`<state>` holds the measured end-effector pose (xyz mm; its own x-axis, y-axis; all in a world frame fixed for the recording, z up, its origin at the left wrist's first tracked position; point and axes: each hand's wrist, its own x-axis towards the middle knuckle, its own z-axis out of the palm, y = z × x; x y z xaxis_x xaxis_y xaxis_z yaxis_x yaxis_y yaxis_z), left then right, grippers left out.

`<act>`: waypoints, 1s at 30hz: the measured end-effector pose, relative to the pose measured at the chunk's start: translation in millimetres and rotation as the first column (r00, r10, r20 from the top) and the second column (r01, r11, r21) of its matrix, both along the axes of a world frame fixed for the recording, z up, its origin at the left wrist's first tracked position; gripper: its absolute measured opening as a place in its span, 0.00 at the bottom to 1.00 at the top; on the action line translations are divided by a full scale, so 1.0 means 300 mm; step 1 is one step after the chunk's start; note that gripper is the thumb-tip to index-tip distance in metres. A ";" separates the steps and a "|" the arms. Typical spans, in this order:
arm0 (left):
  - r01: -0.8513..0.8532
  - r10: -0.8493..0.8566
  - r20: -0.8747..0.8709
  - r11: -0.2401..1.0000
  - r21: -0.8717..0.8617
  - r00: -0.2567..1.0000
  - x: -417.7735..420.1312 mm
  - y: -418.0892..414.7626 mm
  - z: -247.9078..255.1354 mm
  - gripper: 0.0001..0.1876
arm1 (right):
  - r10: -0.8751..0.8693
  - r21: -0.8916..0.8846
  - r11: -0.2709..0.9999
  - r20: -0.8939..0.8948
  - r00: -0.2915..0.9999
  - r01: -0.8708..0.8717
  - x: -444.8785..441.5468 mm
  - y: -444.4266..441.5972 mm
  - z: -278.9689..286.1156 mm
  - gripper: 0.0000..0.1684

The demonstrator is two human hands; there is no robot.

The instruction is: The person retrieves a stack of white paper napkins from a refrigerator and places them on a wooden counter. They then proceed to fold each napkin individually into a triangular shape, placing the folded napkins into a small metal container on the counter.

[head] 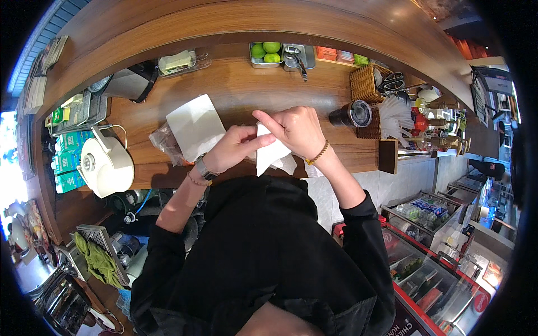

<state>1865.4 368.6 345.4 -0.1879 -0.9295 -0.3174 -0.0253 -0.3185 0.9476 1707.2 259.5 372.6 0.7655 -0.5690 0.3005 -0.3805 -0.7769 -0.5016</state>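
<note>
My left hand (233,147) and my right hand (299,129) meet over the front part of the wooden counter. Between them is a folded white paper napkin (271,152), pinched under the left thumb and fingers and gripped by the right hand. A pointed corner of it hangs towards my black apron. More loose white paper (287,164) lies beneath, partly hidden by the hands. Left of my left hand sits a square stack of white napkins (196,124), on or beside a crumpled clear plastic wrapper (164,143).
A cream kettle (110,166) and several green-blue cartons (69,161) stand at left. At the back are a metal tray of limes (266,63) and a tray with a metal tool (299,59). A dark lidded cup (351,114) and wicker baskets (363,86) stand at right.
</note>
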 end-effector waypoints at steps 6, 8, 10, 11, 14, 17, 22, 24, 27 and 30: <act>-0.212 0.243 0.147 0.957 -0.197 0.959 -0.002 0.011 0.083 0.19 | 0.000 -0.180 0.984 0.044 0.999 0.008 0.003 0.017 0.033 0.30; -0.246 0.281 0.124 0.939 -0.239 0.952 0.005 0.026 0.119 0.17 | 0.015 -0.268 0.963 0.076 0.997 0.006 -0.017 0.019 0.046 0.27; -0.278 0.319 0.108 0.917 -0.286 0.942 0.016 0.038 0.132 0.16 | -0.054 -0.338 0.939 0.043 0.998 0.065 -0.076 -0.002 0.030 0.28; -0.281 0.324 0.137 0.924 -0.261 0.936 0.029 0.041 0.129 0.14 | -0.089 -0.373 0.923 0.024 0.996 0.092 -0.115 -0.018 0.021 0.29; -0.264 0.311 0.232 0.941 -0.212 0.922 0.079 0.052 0.102 0.11 | -0.262 -0.322 0.911 0.032 0.965 0.258 -0.204 -0.075 0.015 0.27; -0.213 0.267 0.191 0.940 -0.265 0.944 0.050 0.035 0.088 0.11 | -0.227 -0.150 0.951 0.251 0.941 0.269 -0.138 -0.047 0.025 0.24; -0.189 0.208 0.096 0.967 -0.170 0.973 0.003 0.009 0.138 0.16 | -0.054 -0.139 0.988 0.124 0.991 0.071 -0.012 0.035 0.051 0.23; -0.206 0.226 0.090 0.960 -0.192 0.970 0.010 0.011 0.138 0.16 | -0.020 -0.146 0.988 0.138 0.990 0.041 -0.006 0.043 0.034 0.20; -0.177 0.207 0.139 0.963 -0.203 0.968 0.019 0.017 0.156 0.15 | -0.026 -0.184 0.982 0.113 0.993 0.047 -0.006 0.047 0.028 0.20; -0.228 0.250 0.083 0.951 -0.210 0.965 0.017 0.031 0.134 0.14 | -0.056 -0.242 0.967 0.129 0.990 0.086 0.003 0.047 0.052 0.20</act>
<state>1870.5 378.0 385.6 0.0725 -0.9889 -0.1296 -0.0760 -0.1351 0.9879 1708.1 273.6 388.1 0.6753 -0.5173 0.5257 -0.3875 -0.8553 -0.3439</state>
